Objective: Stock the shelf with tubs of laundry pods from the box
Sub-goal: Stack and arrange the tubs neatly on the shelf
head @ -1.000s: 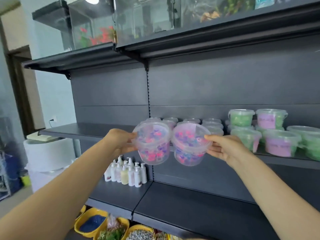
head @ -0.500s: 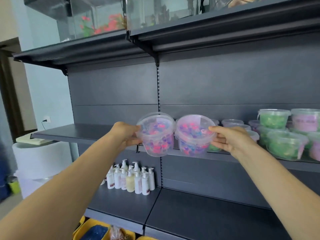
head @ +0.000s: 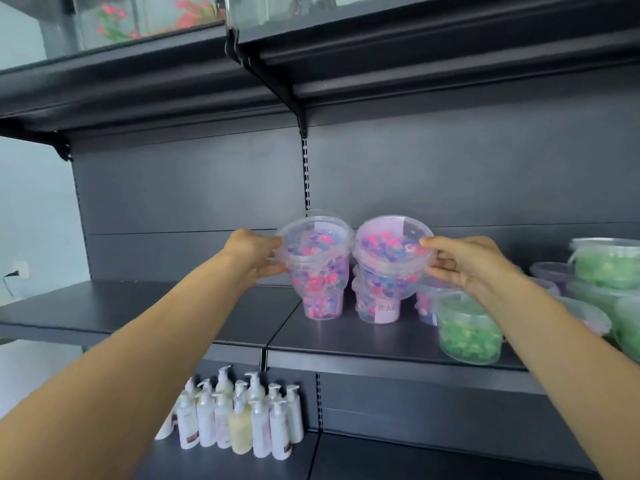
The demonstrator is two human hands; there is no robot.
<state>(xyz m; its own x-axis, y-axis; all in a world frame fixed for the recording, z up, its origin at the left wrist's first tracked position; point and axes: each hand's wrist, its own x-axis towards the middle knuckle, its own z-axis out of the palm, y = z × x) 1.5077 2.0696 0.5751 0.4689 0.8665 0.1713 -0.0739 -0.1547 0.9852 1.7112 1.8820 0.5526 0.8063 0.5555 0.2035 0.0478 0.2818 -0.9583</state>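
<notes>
Nearest, two bare forearms reach up and forward from the bottom corners of the view. Below them, on the lower shelf [head: 415, 459], a cluster of white and pale yellow pump bottles [head: 239, 420] stands near its left end.

Further out, the left hand [head: 254, 256] grips the left tub [head: 317, 258] by its rim, fingers curled round its left side. The right hand [head: 460, 261] grips the right tub [head: 391, 258] the same way from the right, thumb on the lid. Both tubs are clear, lidded and full of pink, purple and blue pods. They sit side by side, rims touching or nearly so, above the middle of the shelf [head: 138, 313].

Each held tub is directly over another multicoloured tub standing on the shelf: the lower left tub [head: 322, 306] and the lower right tub [head: 377, 310], which carries a pale label. Whether the held tubs rest on these cannot be told.

At the shelf's front edge, toward its right end, stands a green tub [head: 467, 330], with more green and purple tubs stacked behind it to the right.

Behind all this is the dark back panel [head: 450, 174]. Overhead runs the upper shelf [head: 415, 64], carrying a glass tank [head: 138, 19] with red flowers [head: 194, 12] inside.
</notes>
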